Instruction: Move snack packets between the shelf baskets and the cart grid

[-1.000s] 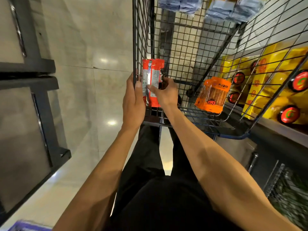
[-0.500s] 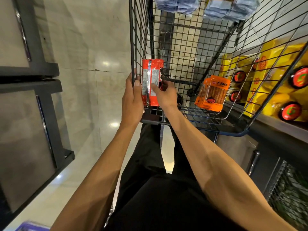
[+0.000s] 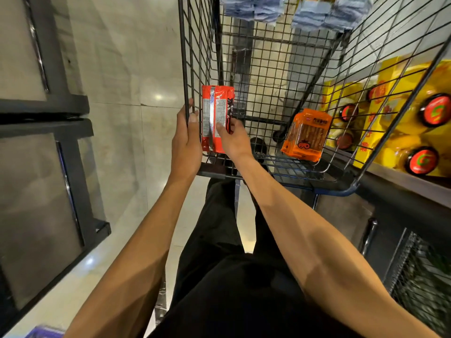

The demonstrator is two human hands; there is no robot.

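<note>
The right hand (image 3: pixel 235 142) reaches inside the cart and pinches the red packet (image 3: pixel 216 118), its thumb laid across the printed back and the other fingers tucked behind the packet's right edge. The left hand (image 3: pixel 186 142) is outside the cart grid (image 3: pixel 183 69), narrow, with its fingers curled round the upright wire at the near left corner and its thumb pointing to 12 o'clock just beside the packet's left edge; whether the thumb touches the wrapper I cannot tell. The red packet stands on end at about 12 o'clock from the middle of the view, against the cart's left wall near its floor, its silver seam running straight up and down. At 3 o'clock from it, well apart, an orange packet (image 3: pixel 306 135) of stick snacks leans against the cart's right wall. At 12 to 1 o'clock, along the top edge at the far end of the cart, are blue and white packs (image 3: pixel 324 15), cut off by the frame. Beyond the right wall, at 2 to 3 o'clock, yellow boxes (image 3: pixel 400 132) with round red badges sit on a shelf. At 4 o'clock a dark wire basket (image 3: pixel 422 284) shows, blurred. Both bare forearms run down to 6 o'clock over black trousers (image 3: pixel 231 276). Pale glossy floor tiles (image 3: pixel 134 69) fill 10 to 11 o'clock, a dark framed unit (image 3: pixel 61 108) stands at 9 o'clock, and a purple edge (image 3: pixel 44 334) shows at 7 o'clock
</note>
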